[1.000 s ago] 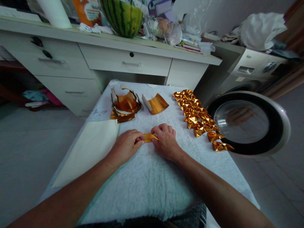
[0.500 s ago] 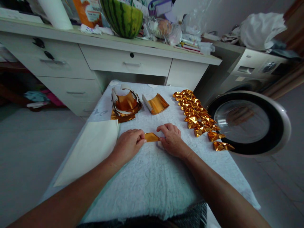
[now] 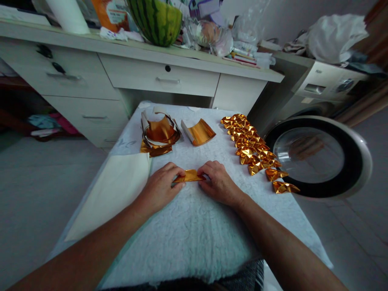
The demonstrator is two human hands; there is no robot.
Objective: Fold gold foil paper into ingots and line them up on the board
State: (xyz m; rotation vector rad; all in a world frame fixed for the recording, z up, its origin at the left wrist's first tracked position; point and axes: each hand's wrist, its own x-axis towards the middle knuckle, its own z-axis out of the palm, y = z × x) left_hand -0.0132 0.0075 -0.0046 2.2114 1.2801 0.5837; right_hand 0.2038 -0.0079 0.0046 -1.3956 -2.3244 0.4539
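Observation:
A narrow folded strip of gold foil paper (image 3: 190, 175) lies across the cloth-covered table, held at both ends. My left hand (image 3: 165, 184) pinches its left end between thumb and fingers. At the right end my right hand (image 3: 216, 180) is closed on the strip with thumb and fingertips. Beyond the hands rests a curled gold foil sheet (image 3: 200, 132). Left of that sits a loose pile of curled gold foil sheets (image 3: 160, 131) with pale backs. Folded gold ingot shapes (image 3: 247, 141) stand in rows on the right, several of them overlapping.
A flat cream sheet (image 3: 112, 198) lies on the table's left side. On the right, an open washing machine door (image 3: 318, 157) reaches close to the table edge. A white counter (image 3: 163, 60) with drawers stands behind, bearing a cut watermelon (image 3: 156, 22) and plastic bags.
My right hand's raised index finger has come down, and its fingers have closed on the strip's right end. My left hand has shifted its grip, showing more of the strip's left end.

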